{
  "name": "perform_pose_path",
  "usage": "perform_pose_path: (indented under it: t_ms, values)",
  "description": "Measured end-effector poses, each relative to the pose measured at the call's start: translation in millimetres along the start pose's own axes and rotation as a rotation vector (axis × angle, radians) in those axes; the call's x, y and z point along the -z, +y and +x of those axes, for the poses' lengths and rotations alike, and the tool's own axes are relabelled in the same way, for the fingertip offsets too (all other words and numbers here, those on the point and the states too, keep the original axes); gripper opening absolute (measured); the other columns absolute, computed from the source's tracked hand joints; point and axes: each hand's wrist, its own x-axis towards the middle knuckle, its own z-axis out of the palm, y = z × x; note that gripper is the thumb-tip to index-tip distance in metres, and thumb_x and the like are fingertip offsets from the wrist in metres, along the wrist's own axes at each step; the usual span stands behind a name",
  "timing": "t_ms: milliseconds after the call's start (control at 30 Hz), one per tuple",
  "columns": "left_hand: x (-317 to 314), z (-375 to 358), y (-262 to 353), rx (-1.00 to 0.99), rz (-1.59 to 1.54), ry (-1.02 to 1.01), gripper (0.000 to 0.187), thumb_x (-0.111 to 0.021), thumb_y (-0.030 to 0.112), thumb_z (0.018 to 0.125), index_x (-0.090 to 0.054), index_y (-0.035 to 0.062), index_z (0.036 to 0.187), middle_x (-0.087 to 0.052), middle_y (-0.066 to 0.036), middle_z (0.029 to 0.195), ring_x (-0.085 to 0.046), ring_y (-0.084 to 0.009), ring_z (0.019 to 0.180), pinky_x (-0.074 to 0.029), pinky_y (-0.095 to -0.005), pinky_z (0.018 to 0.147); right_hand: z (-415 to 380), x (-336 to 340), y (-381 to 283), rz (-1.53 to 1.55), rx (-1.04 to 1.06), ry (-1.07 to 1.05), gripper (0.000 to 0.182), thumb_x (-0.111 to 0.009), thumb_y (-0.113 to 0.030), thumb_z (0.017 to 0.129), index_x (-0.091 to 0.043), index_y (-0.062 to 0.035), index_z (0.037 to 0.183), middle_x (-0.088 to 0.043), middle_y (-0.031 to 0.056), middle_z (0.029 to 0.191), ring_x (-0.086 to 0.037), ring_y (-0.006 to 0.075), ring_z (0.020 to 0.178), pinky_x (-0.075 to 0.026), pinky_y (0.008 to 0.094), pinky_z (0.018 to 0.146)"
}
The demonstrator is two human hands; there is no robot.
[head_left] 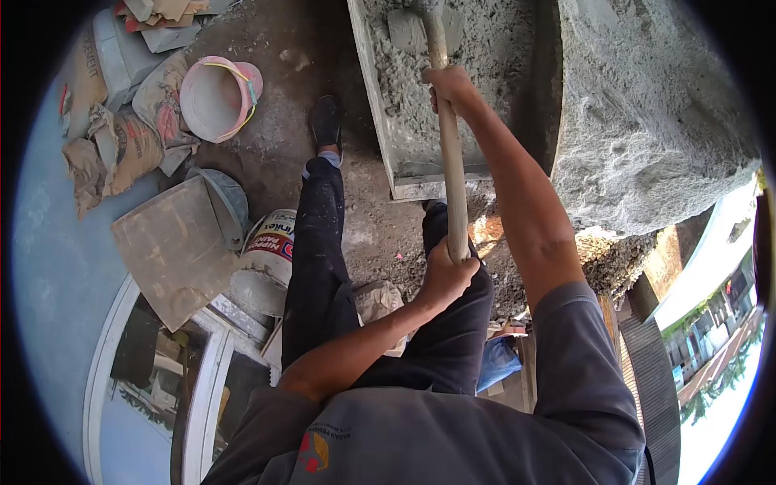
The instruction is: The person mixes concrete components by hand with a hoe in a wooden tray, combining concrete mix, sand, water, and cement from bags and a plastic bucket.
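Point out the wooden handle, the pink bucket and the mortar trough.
wooden handle (454, 174): head view, on the bare shaft between the two hands.
pink bucket (212, 101): head view, on the inner wall below the rim.
mortar trough (373, 81): head view, on its left side wall.

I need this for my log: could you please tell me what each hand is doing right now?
Left hand: closed around the wooden handle near its end.
Right hand: closed on the same handle, nearer the mortar trough.
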Motion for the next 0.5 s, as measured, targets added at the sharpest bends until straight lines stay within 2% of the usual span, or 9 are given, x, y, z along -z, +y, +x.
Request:
perform_pose_path:
  t_ms: [33, 100, 133, 233, 267, 333, 400, 500]
  values:
    - [-4, -4, -11, 0.075, -0.114, -0.025, 0.014, -0.062, 0.002, 0.082, -0.05, 0.0064, 0.087, -0.052, -0.001, 0.063, -0.054, -0.0124, 0.048, -0.046, -0.03, 0.044, 6, -12, 23, -0.056, -0.021, -0.017, 0.028, -0.07, -0.016, 0.083, -0.065, 0.0114, 0.08, -0.062, 0.0134, 0.063, -0.066, 0.0254, 0.052, -0.055, 0.04, 0.046]
    - [-8, -14, -31, 0.123, -0.246, 0.01, 0.014, -0.061, 0.001, 0.083, -0.049, 0.0065, 0.088, -0.052, -0.002, 0.064, -0.054, -0.0117, 0.048, -0.045, -0.0293, 0.043, 3, -26, 70, -0.114, -0.079, -0.05, 0.026, -0.07, -0.016, 0.082, -0.064, 0.0092, 0.082, -0.06, 0.0109, 0.061, -0.061, 0.0223, 0.049, -0.054, 0.039, 0.045]
    - [-9, -19, -33, 0.169, -0.188, 0.038, 0.014, -0.061, 0.001, 0.083, -0.049, 0.0066, 0.089, -0.052, -0.002, 0.065, -0.054, -0.0114, 0.048, -0.045, -0.0285, 0.042, -2, -31, 79, -0.142, -0.093, -0.066, 0.025, -0.07, -0.016, 0.081, -0.063, 0.0081, 0.083, -0.059, 0.0097, 0.06, -0.059, 0.0207, 0.048, -0.053, 0.0385, 0.044]
    - [-29, -45, -33, 0.269, -0.03, 0.052, 0.016, -0.062, 0.004, 0.084, -0.048, 0.0048, 0.092, -0.053, -0.003, 0.067, -0.055, -0.0104, 0.049, -0.044, -0.0267, 0.041, -33, -10, 120, 0.075, -0.334, -0.151, 0.02, -0.068, -0.015, 0.083, -0.061, 0.0036, 0.082, -0.058, 0.0083, 0.063, -0.057, 0.0194, 0.049, -0.053, 0.0375, 0.046]
    - [-41, -50, -37, 0.233, 0.035, 0.043, 0.018, -0.062, 0.006, 0.085, -0.047, 0.0036, 0.095, -0.053, -0.003, 0.068, -0.055, -0.0104, 0.05, -0.045, -0.0272, 0.041, -39, -1, 133, 0.106, -0.374, -0.171, 0.019, -0.067, -0.015, 0.084, -0.061, 0.002, 0.081, -0.057, 0.0077, 0.063, -0.056, 0.0191, 0.049, -0.053, 0.0372, 0.047]
    - [-56, -56, -23, 0.197, 0.104, 0.02, 0.024, -0.064, 0.01, 0.087, -0.048, -0.0012, 0.101, -0.057, -0.009, 0.071, -0.06, -0.0137, 0.055, -0.049, -0.0307, 0.047, -42, 14, 136, 0.129, -0.473, -0.237, 0.019, -0.066, -0.016, 0.087, -0.056, -0.0038, 0.076, -0.054, 0.0053, 0.061, -0.053, 0.0186, 0.048, -0.052, 0.0354, 0.047]
    - [-65, -55, 12, 0.176, 0.129, -0.01, 0.034, -0.067, 0.015, 0.087, -0.05, -0.0086, 0.106, -0.065, -0.02, 0.078, -0.068, -0.0201, 0.065, -0.054, -0.0367, 0.057, -41, 26, 130, 0.202, -0.463, -0.279, 0.019, -0.066, -0.015, 0.087, -0.054, -0.0049, 0.077, -0.054, 0.0052, 0.061, -0.053, 0.0187, 0.048, -0.051, 0.0345, 0.047]
    - [-63, -64, 55, 0.169, 0.166, -0.097, 0.031, -0.066, 0.015, 0.09, -0.045, -0.0018, 0.106, -0.057, -0.005, 0.071, -0.058, -0.0117, 0.055, -0.05, -0.0282, 0.046, -38, 40, 121, 0.393, -0.48, -0.313, 0.015, -0.063, -0.013, 0.09, -0.054, -0.0053, 0.082, -0.053, 0.0047, 0.061, -0.051, 0.0176, 0.048, -0.049, 0.0346, 0.047]
